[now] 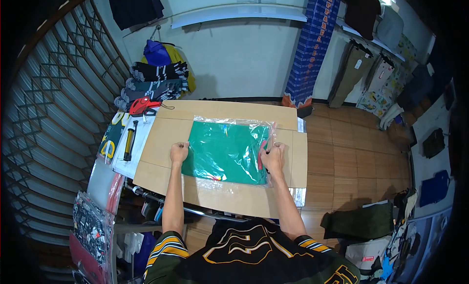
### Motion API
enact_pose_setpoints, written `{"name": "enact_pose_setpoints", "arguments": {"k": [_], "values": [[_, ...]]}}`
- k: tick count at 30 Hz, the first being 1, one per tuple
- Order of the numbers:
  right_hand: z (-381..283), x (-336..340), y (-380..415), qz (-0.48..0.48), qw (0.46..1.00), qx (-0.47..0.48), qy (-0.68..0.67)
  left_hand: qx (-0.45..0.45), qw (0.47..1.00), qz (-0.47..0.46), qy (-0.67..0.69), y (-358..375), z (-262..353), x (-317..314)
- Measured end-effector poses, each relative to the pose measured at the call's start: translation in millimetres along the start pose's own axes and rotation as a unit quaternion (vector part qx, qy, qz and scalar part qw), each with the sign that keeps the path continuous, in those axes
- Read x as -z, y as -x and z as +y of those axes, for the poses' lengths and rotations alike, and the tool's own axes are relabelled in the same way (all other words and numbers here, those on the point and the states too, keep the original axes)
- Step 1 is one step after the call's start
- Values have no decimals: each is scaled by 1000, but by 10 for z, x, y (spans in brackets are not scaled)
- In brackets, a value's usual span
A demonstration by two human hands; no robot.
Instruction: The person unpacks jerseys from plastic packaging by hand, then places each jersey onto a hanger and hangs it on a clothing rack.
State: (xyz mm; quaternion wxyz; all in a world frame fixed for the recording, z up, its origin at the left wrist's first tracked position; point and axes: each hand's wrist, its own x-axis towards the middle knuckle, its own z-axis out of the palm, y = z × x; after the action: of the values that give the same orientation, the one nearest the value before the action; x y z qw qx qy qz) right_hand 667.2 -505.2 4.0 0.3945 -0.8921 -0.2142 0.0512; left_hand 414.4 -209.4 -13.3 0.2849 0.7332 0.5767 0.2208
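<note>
On the blue banner (312, 44) hanging against the back wall I can make out white lettering running down it, something like "APPAREL", though the rest is too small for me to read; the jersey sleeve at the bottom of my view shows large numerals I cannot tell for sure. In the middle of the cardboard-covered table (161, 137) lies a clear plastic bag (233, 123) holding a folded green garment (222, 149), flat and roughly square to the table edge. My left hand (179, 152) is closed on the bag's left edge, fingers curled over it; my right hand (271, 156) is pinched on the right edge, where a red strip (263, 154) runs along the bag's side. To the left of the cardboard I see a black-and-yellow hand pump (129, 140) lying on white fabric, with a red tool (141, 106) just beyond it and stacked striped dark garments (154, 81) behind. The floor is wood-pattern tile (351, 157), a metal folding grille (49, 108) closes the left side, and clothes hang along the right wall.
</note>
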Motion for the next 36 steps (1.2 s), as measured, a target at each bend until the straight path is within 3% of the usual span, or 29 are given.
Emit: {"name": "enact_pose_setpoints", "arguments": {"k": [5, 11, 13, 14, 19, 22, 23, 25, 26, 27, 29, 30, 32, 36], "values": [[114, 68, -70, -37, 999, -9, -31, 16, 1000, 5, 8, 31, 35, -1], [440, 82, -181, 18, 994, 83, -64, 12, 1000, 24, -6, 90, 53, -7], [395, 246, -146, 82, 987, 93, -99, 6, 999, 30, -19, 80, 58, -3], [350, 423, -153, 2, 993, 7, -120, 7, 999, 25, -26, 57, 39, -14], [584, 704, -242, 24, 991, -9, -131, 4, 999, 14, -51, 63, 44, -1], [720, 792, -306, 97, 990, -20, -101, -9, 998, 36, -51, 64, -35, -13], [764, 799, -319, 95, 990, -18, -101, -51, 996, 57, -35, 61, -88, -1], [652, 914, -292, 173, 984, -25, 16, -91, 992, 80, -18, 32, -166, 67], [551, 1021, -255, 107, 989, -95, 34, -120, 990, 72, -9, 18, -202, 136], [471, 1032, -202, 104, 990, -92, 34, -148, 987, 63, -1, 37, -213, 208], [377, 991, -126, 169, 983, 19, 69, -167, 984, 66, 6, 56, -197, 310], [359, 910, -122, 166, 983, 21, 68, -188, 980, 65, 13, 78, -168, 375], [341, 710, -82, 107, 974, 184, 84, -189, 979, 71, 13, 65, -86, 493], [235, 395, 69, -18, 973, 110, 202, -236, 967, 96, 14, -51, 67, 870]]}}
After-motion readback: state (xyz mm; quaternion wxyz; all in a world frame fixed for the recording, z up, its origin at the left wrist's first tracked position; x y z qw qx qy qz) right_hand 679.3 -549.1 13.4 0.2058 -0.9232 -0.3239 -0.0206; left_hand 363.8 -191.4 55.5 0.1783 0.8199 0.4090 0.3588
